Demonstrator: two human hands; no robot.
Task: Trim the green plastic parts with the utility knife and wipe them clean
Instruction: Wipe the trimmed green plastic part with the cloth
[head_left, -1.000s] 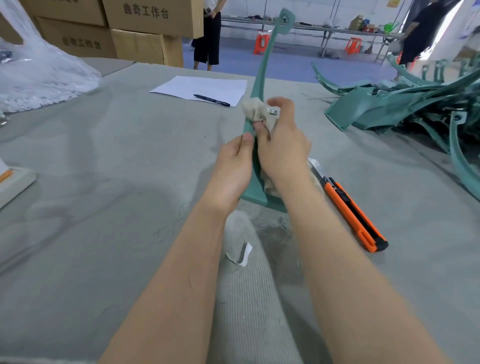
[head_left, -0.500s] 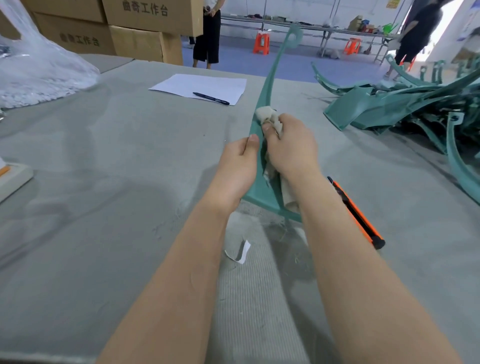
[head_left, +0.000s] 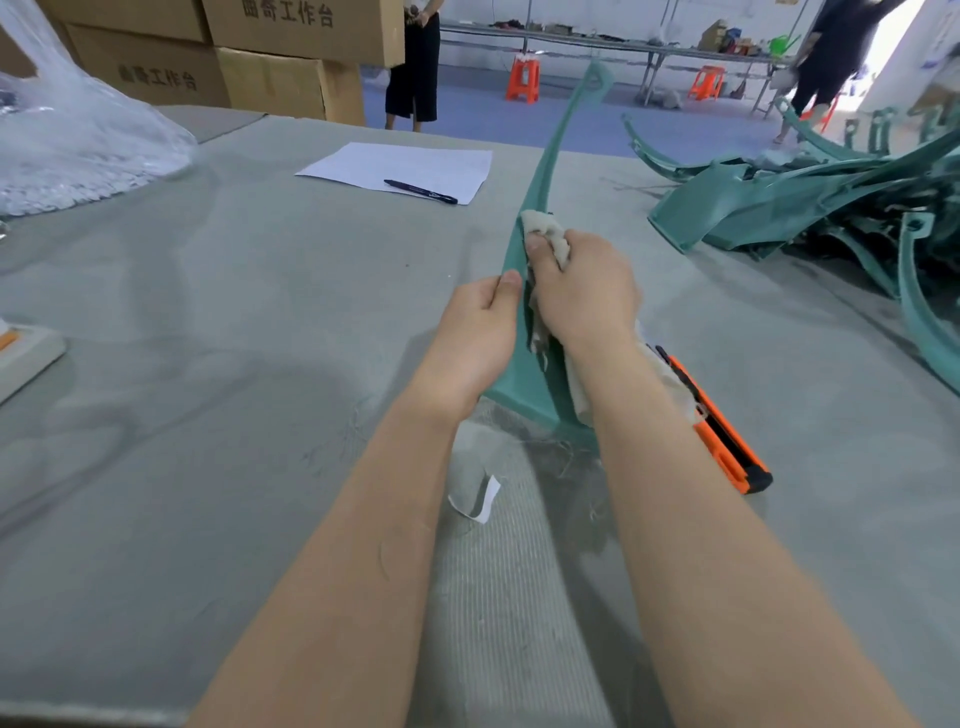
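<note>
One green part (head_left: 540, 176) rose tilted from grey table (head_left: 208, 364), head view | left hand (head_left: 478, 338) pinched its left edge | right hand (head_left: 587, 296) clutched beige cloth (head_left: 540, 226) against its face | utility knife (head_left: 722, 431) lay just beside right forearm

The left hand (head_left: 475, 332) and right hand (head_left: 587, 296) were bare, thumbnails trimmed short. Both forearms (head_left: 363, 545) ran bare to the view's lower edge.

Grey table (head_left: 208, 364), utility knife (head_left: 727, 441), paper sheet (head_left: 395, 163), green parts pile (head_left: 779, 208)
</note>
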